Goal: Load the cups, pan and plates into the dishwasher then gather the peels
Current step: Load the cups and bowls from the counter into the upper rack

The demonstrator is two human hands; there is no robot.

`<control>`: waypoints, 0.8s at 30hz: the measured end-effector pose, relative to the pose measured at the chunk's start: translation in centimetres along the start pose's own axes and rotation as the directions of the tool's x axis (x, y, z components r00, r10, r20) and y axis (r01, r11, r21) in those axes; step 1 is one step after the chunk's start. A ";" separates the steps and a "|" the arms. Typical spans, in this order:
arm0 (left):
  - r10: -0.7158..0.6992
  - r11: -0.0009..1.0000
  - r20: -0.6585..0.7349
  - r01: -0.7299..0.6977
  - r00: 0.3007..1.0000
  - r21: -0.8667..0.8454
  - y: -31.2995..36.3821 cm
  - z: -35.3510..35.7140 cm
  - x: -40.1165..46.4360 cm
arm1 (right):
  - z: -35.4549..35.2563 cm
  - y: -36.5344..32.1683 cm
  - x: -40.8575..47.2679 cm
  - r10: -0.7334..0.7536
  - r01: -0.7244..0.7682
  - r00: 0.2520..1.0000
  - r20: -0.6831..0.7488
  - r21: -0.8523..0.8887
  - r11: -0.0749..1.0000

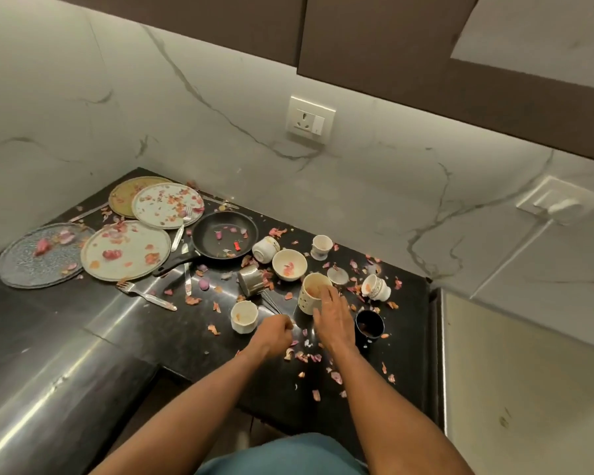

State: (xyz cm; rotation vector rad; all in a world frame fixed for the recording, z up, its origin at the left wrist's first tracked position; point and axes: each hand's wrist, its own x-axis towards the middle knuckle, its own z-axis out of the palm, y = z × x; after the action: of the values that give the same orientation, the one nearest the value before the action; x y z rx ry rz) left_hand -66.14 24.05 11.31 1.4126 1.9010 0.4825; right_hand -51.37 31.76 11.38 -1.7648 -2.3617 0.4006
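Right hand [333, 315]: fingers spread, tips on rim of tall cream cup [311, 296]. Left hand [275, 332]: fingers curled, contents indiscernible. Pan [224, 238] at 11 o'clock; plates [126, 250] at 10; peels [307, 356] scattered across black counter [172, 334].

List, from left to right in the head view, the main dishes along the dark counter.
Grey speckled plate → cream plate → black frying pan → cream bowl → tall cream cup → patterned cup on its side.
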 end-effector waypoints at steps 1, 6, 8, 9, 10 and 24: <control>-0.016 1.000 -0.012 0.016 1.000 -0.011 0.2 0.0 0.3 | 0.2 0.2 0.5 -0.022 0.022 1.000 0.021 -0.006 1.000; -0.115 0.984 -0.056 0.107 0.992 -0.140 1.0 0.3 1.6 | 1.3 1.4 2.5 -0.130 0.137 0.987 0.093 -0.068 0.988; -0.146 0.976 -0.060 0.134 0.987 -0.174 1.1 0.6 1.8 | 1.7 1.7 3.5 -0.172 0.182 0.978 0.118 -0.079 0.980; -0.158 0.970 -0.055 0.145 0.986 -0.193 1.0 0.7 1.9 | 1.5 1.6 3.6 -0.175 0.189 0.977 0.119 -0.114 0.975; -0.178 0.962 -0.051 0.163 0.983 -0.220 1.0 0.8 2.0 | 1.4 1.6 3.7 -0.162 0.172 0.982 0.099 -0.105 0.979; -0.304 0.607 0.034 0.221 0.952 -0.764 3.2 0.9 2.8 | -3.3 -0.2 5.4 0.186 -0.111 0.981 -0.046 0.657 0.746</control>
State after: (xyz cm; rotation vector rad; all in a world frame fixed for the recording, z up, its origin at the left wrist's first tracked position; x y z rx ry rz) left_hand -63.74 27.63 11.90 0.5326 1.6132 1.0712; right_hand -52.19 37.25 14.43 -1.5617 -1.6858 0.9868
